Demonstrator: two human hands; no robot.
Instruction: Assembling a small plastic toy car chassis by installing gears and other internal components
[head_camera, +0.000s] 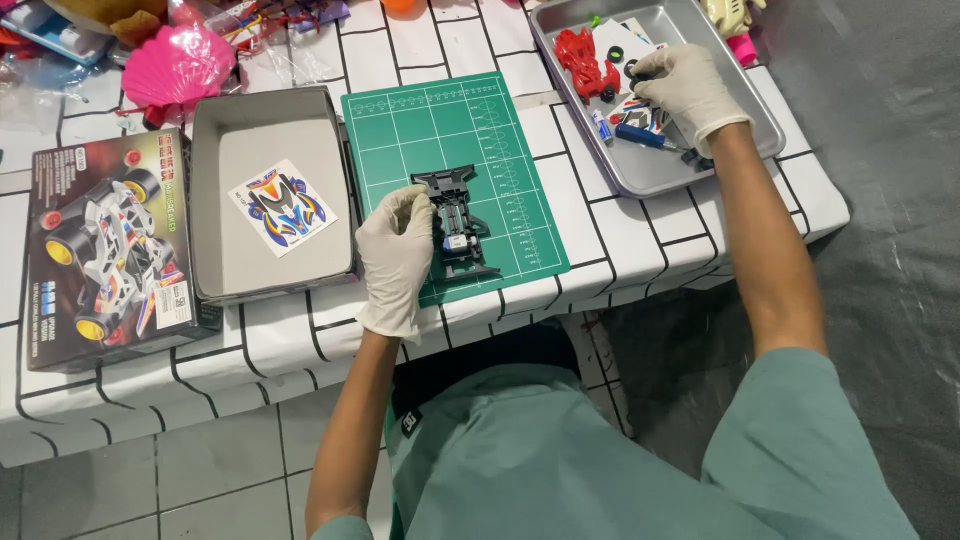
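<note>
The left hand (397, 255) grips the black chassis (458, 222) by its left side, fingers (415, 200) curled around it, on the green mat (400, 130) near the tabletop's front edge. The right hand (688, 88) reaches into the metal tray (590, 160) at the far right corner, fingers bent over small parts beside the red car body (585, 62); whether they grasp anything, I cannot tell.

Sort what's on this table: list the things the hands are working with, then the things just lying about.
In use:
left hand on black chassis
green mat
right hand in metal tray
red car body

Lying about:
kit box
grey lid with sticker sheet
pink fan
</note>
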